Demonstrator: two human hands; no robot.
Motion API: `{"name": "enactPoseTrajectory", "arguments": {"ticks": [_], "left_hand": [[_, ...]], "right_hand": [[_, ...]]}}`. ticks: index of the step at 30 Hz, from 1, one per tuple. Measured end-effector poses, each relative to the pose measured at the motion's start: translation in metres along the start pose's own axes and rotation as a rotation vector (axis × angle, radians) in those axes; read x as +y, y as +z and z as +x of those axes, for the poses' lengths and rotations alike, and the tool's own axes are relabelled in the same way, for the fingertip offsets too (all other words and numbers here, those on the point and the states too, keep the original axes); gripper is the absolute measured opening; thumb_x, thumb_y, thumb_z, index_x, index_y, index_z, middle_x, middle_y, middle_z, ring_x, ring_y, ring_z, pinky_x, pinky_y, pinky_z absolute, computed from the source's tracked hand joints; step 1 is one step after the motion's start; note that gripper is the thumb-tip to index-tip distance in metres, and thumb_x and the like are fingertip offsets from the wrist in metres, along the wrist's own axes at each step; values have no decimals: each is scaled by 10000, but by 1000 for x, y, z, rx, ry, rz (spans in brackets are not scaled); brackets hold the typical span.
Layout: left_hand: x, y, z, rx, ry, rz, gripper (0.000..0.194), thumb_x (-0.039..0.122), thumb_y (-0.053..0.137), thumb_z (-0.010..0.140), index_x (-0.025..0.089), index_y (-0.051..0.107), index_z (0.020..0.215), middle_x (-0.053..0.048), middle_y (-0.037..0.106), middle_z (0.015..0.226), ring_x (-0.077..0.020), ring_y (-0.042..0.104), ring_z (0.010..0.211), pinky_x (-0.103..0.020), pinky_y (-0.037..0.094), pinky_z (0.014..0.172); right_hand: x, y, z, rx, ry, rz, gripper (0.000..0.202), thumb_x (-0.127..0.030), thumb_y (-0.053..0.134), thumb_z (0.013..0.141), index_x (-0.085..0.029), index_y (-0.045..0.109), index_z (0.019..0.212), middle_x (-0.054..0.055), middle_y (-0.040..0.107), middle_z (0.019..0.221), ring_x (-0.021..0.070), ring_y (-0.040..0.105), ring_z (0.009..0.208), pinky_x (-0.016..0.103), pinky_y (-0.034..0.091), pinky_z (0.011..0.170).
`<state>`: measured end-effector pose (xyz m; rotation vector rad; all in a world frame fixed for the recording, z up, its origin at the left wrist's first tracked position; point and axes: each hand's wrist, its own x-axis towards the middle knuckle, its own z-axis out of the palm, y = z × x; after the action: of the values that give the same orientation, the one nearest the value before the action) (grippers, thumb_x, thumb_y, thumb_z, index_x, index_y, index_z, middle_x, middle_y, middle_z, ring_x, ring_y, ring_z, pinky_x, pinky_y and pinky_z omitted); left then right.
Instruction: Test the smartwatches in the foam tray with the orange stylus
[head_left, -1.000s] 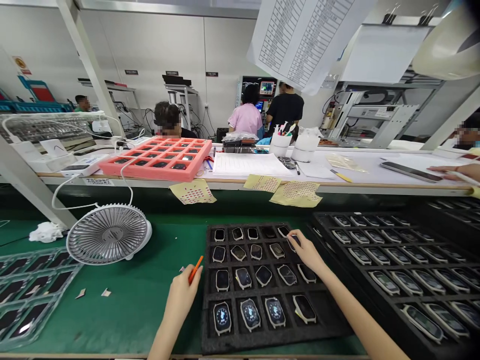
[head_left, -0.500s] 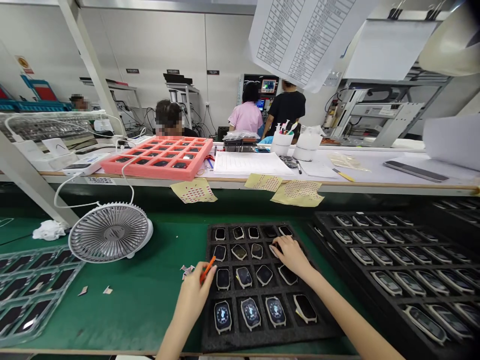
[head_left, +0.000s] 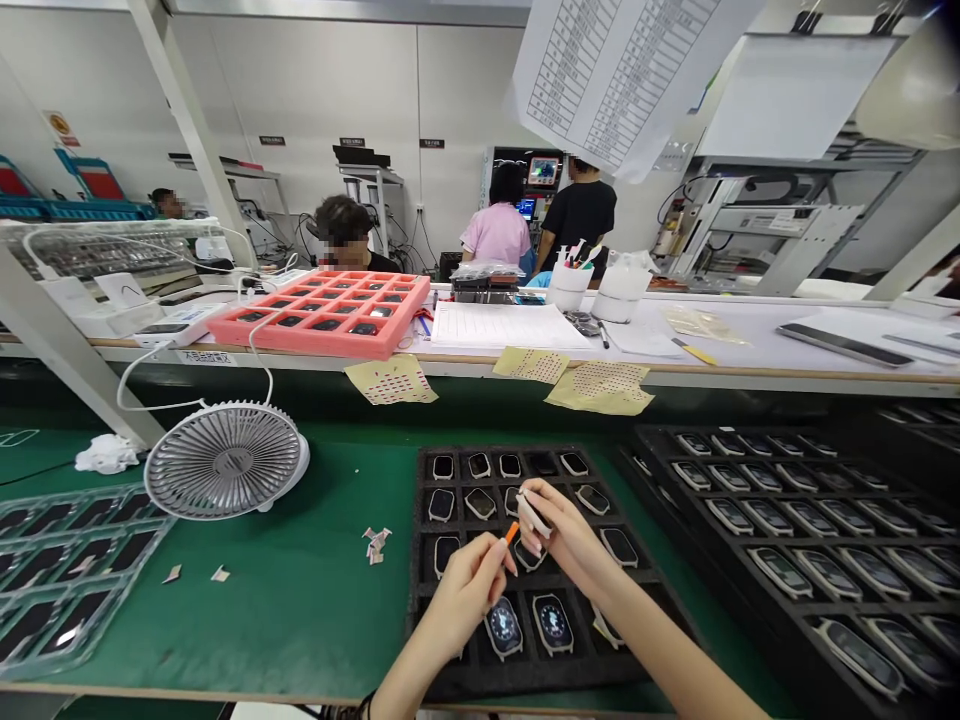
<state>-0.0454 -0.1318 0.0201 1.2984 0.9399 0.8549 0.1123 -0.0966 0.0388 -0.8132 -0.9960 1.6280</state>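
Note:
A black foam tray (head_left: 544, 686) on the green bench holds rows of watch faces, and two near the front are lit. Above its middle, my right hand (head_left: 559, 530) grips a watch (head_left: 533, 514) with a pale frame, tilted on edge. Close beside it, my left hand (head_left: 472, 580) pinches an orange tool (head_left: 512, 532), whose tip is near the watch. I cannot tell whether tool and watch touch. Both hands cover some compartments of the tray.
A second black tray (head_left: 814, 542) of watches lies right. At left are a grey fan (head_left: 229, 462), a clear tray (head_left: 90, 640) and paper scraps (head_left: 376, 545). The raised shelf (head_left: 720, 385) bears a pink foam tray (head_left: 300, 345). Several people are beyond it.
My right hand has lifted a watch from the tray and moved left with it. My left hand has moved right with the orange tool, and the hands are now close together.

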Motion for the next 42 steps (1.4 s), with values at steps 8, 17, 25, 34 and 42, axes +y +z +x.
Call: {"name": "enactPoseTrajectory", "arguments": {"ticks": [8,17,25,34,42], "left_hand": [[4,4,-2,6,40,-19,467,605,401,854,167,513,737,102,341,437,-48,220,322,-193,179,338],[10,-1,-3,-29,-10,-56,510,650,454,798,155,545,718,98,369,377,-42,213,297,-189,168,331],[2,4,-6,22,27,-142,503,649,490,787,156,532,695,105,352,374,-29,183,290,-185,148,324],[-1,4,2,149,88,-136,537,698,536,722,183,428,611,105,327,398,-34,214,345,-175,170,360],[-13,-53,-6,433,105,255,439,588,457,806,205,365,612,82,306,501,-78,298,445,-191,249,444]], "right_hand": [[-2,24,-4,22,13,-10,284,-438,683,769,-210,517,805,-80,510,554,63,444,364,187,337,381],[11,21,-5,-93,75,107,260,-414,631,831,-199,492,789,-119,413,449,7,238,270,150,147,308],[13,27,-4,-95,214,373,357,-351,779,686,-199,515,872,-129,437,443,-9,109,293,137,71,292],[30,31,-14,10,82,73,256,-440,628,814,-227,498,871,-105,441,473,32,251,316,151,207,320],[20,-47,19,304,-306,-945,250,-475,401,903,-239,480,929,-15,533,693,142,505,517,252,403,474]]}}
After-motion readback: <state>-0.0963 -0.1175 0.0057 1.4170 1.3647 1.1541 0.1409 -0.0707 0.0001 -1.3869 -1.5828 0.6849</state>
